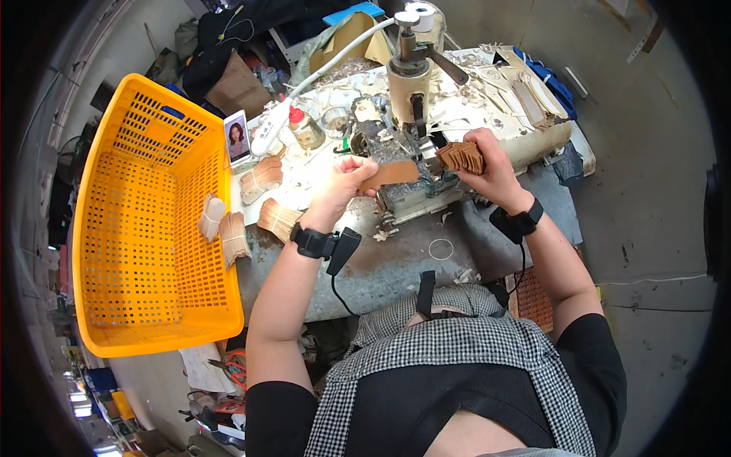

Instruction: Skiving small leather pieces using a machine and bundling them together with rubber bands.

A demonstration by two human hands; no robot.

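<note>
My left hand pinches one flat brown leather piece with a rounded end, held out in front of the machine. In my right hand is a stack of similar brown leather pieces, slightly fanned, with my fingers wrapped round it. Between and beyond the hands stands a leather-working machine with a round knob on top and a side lever. Its working parts lie partly hidden behind the pieces and the right hand.
A yellow plastic basket stands at the left. Banded bundles of leather strips lie beside it, near a propped phone and a red-capped bottle. Pale scraps litter the table. A rubber band lies at the front.
</note>
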